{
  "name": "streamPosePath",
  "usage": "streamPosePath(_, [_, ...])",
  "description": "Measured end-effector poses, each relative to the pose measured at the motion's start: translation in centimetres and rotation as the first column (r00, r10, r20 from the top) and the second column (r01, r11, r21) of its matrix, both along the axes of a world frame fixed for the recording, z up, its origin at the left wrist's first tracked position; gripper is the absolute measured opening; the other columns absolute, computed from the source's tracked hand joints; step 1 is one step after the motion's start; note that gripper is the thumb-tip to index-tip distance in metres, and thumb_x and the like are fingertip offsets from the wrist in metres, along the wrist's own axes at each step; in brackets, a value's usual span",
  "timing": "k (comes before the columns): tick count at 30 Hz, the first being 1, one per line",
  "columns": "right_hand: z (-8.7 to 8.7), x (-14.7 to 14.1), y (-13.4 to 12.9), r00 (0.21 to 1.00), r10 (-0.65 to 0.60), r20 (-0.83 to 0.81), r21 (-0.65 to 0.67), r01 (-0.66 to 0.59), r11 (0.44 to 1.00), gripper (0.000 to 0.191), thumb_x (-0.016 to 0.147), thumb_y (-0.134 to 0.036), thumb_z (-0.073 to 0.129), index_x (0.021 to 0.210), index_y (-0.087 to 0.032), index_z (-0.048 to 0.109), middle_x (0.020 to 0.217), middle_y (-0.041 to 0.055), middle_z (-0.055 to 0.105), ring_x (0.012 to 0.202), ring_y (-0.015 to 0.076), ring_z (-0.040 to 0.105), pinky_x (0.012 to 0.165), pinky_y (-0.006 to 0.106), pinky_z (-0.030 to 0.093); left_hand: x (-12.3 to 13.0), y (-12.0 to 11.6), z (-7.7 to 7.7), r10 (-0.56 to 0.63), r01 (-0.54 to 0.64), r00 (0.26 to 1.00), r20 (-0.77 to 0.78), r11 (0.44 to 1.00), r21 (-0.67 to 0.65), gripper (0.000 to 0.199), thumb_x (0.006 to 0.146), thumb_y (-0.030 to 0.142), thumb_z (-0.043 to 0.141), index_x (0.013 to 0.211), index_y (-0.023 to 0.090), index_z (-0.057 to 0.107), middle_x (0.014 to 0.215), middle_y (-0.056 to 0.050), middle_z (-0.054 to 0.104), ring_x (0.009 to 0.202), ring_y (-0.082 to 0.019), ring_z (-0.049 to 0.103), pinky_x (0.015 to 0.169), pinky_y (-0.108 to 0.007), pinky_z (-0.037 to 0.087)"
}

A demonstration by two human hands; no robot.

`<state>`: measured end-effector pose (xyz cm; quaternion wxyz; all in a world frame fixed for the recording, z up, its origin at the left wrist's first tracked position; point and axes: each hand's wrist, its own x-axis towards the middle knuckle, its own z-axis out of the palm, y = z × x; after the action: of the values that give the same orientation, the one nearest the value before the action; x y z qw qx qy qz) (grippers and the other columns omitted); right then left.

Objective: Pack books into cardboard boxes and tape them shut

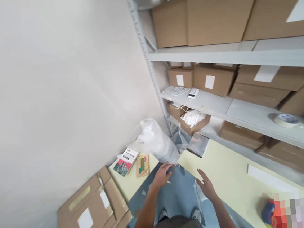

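Booklet [142, 165] lies left of my left hand [161, 175], the nearer, long axis pointing away; fingers part on both, right hand [208, 189] by the tabletop [225, 168].

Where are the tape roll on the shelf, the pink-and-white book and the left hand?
Tape roll [285, 123]: head view, on its pale side.
Pink-and-white book [126, 161]: head view, middle of the cover.
Left hand [162, 175]: head view, back of the hand.

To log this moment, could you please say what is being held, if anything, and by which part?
Nothing is held: the bare left hand is open above the blue floor, the bare right hand open beside the pale yellow tabletop.
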<state>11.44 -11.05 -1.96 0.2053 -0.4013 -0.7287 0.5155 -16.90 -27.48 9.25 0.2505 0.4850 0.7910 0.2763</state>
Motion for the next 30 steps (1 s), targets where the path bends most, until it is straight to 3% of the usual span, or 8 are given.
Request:
streamPosePath(6, [2.5, -5.6, -2.9, 0.973, 0.23, -0.01, 0.153, -0.226, 0.962, 0.066, 0.095, -0.058, 0.053, 0.152, -0.025, 0.061, 0.16, 0.0112, 0.057, 0.152, 0.0328, 0.05, 0.125, 0.055, 0.043, -2.8, -7.9, 1.3, 0.188, -0.186, 0.98, -0.058, 0.982, 0.039, 0.052, 0.094, 0.022, 0.06, 0.145, 0.022, 0.066, 0.161, -0.013, 0.055, 0.152, -0.028, 0.049, 0.129, -0.049, 0.037])
streamPosePath(12, [5.6, -12.7, -7.7, 0.901, 0.425, 0.085, 0.288, -0.431, 0.855, 0.065, 0.097, -0.052, 0.054, 0.155, -0.022, 0.058, 0.165, 0.014, 0.051, 0.154, 0.0339, 0.047, 0.126, 0.055, 0.041, -5.2, -17.4, 1.0, 0.35, -0.342, 0.934, -0.067, 0.934, 0.102, 0.053, 0.095, 0.025, 0.062, 0.148, 0.022, 0.064, 0.161, -0.015, 0.054, 0.152, -0.03, 0.049, 0.127, -0.05, 0.039])
streamPosePath(16, [7.1, -18.6, -15.0, 0.831, 0.544, 0.114, 0.36, -0.545, 0.757, 0.062, 0.1, -0.044, 0.052, 0.158, -0.023, 0.054, 0.167, 0.0121, 0.049, 0.155, 0.031, 0.045, 0.128, 0.053, 0.039, -7.2, -26.5, -0.3, 0.48, -0.474, 0.876, -0.038, 0.874, 0.108, 0.053, 0.096, 0.024, 0.059, 0.149, 0.021, 0.061, 0.162, -0.015, 0.053, 0.151, -0.028, 0.049, 0.128, -0.05, 0.037])
streamPosePath(22, [8.6, -28.0, -28.6, 0.665, 0.727, 0.171, 0.347, -0.731, 0.587, 0.063, 0.099, -0.038, 0.054, 0.161, -0.028, 0.052, 0.169, 0.0067, 0.045, 0.158, 0.0276, 0.04, 0.13, 0.05, 0.034, -10.4, -41.3, -3.6, 0.695, -0.693, 0.719, 0.009, 0.716, 0.083, 0.058, 0.092, 0.019, 0.061, 0.15, 0.018, 0.059, 0.162, -0.017, 0.052, 0.151, -0.03, 0.048, 0.128, -0.05, 0.036])
streamPosePath(27, [7.5, -35.1, -38.2, 0.548, 0.809, 0.214, 0.294, -0.826, 0.482, 0.067, 0.095, -0.036, 0.056, 0.162, -0.026, 0.05, 0.172, 0.0063, 0.041, 0.159, 0.0262, 0.038, 0.133, 0.048, 0.03, -12.1, -52.2, -5.9, 0.792, -0.794, 0.607, 0.066, 0.602, 0.087, 0.057, 0.09, 0.021, 0.065, 0.147, 0.018, 0.062, 0.161, -0.017, 0.052, 0.154, -0.031, 0.045, 0.13, -0.048, 0.033])
streamPosePath(30, [6.0, -38.9, -42.7, 0.484, 0.842, 0.238, 0.276, -0.865, 0.419, 0.067, 0.094, -0.035, 0.057, 0.16, -0.022, 0.051, 0.172, 0.0091, 0.04, 0.16, 0.027, 0.036, 0.133, 0.048, 0.029, -12.8, -57.7, -7.3, 0.859, -0.87, 0.493, 0.142, 0.484, 0.091, 0.057, 0.089, 0.022, 0.066, 0.146, 0.018, 0.062, 0.158, -0.017, 0.055, 0.152, -0.03, 0.047, 0.129, -0.047, 0.034])
